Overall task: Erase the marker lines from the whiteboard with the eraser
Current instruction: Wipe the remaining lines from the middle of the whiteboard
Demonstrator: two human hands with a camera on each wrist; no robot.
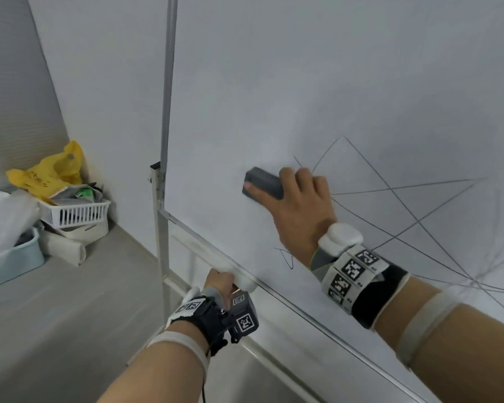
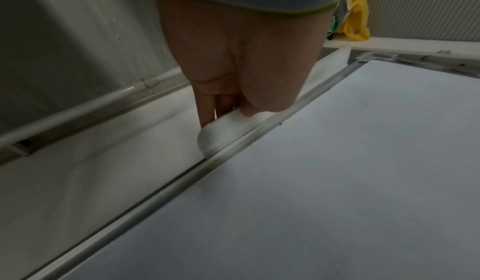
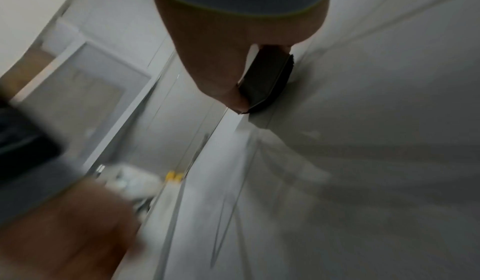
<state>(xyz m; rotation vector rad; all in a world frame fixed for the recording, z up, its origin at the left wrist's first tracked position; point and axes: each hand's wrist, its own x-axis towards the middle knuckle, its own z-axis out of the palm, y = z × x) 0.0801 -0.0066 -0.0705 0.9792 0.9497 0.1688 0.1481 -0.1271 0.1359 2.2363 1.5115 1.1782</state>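
The right hand (image 1: 300,205) grips the dark eraser (image 1: 264,186), pressed flat to the whiteboard (image 1: 317,82) just left of the crossing marker lines (image 1: 413,210). The left hand (image 1: 220,282) holds the white tray end (image 1: 245,282) under the board's frame. Baskets (image 1: 76,212) and a yellow bag (image 1: 56,170) sit on the floor, well apart. The left wrist view shows fingers (image 2: 207,108) curled on that tray; the right wrist view is blurred.

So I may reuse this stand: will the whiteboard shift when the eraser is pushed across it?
Probably somewhat: the left hand grips its bottom ledge, suggesting steadying. The whiteboard looks stiff under the eraser pressed by the right hand.
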